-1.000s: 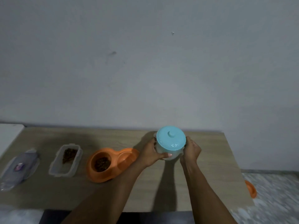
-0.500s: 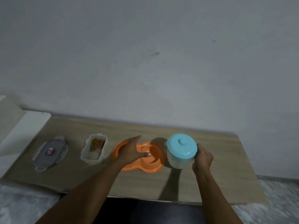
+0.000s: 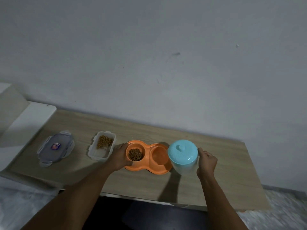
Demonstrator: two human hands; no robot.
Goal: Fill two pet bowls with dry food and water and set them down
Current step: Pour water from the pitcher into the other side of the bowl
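The orange double bowl point(image 3: 147, 157) sits mid-table, nearer the front edge; its left well holds dry food point(image 3: 135, 154), its right well looks empty; the left hand point(image 3: 120, 156) clasps the bowl's left end; the right hand point(image 3: 206, 161) is wrapped on the teal-lidded jug point(image 3: 183, 156), touching the bowl's right end; toward the table's left edge lie an open food container point(image 3: 102, 147) and its lid point(image 3: 55, 147).

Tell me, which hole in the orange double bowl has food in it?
The left well of the orange plastic double bowl, beside the left hand, holds brown kibble. The right well looks empty.
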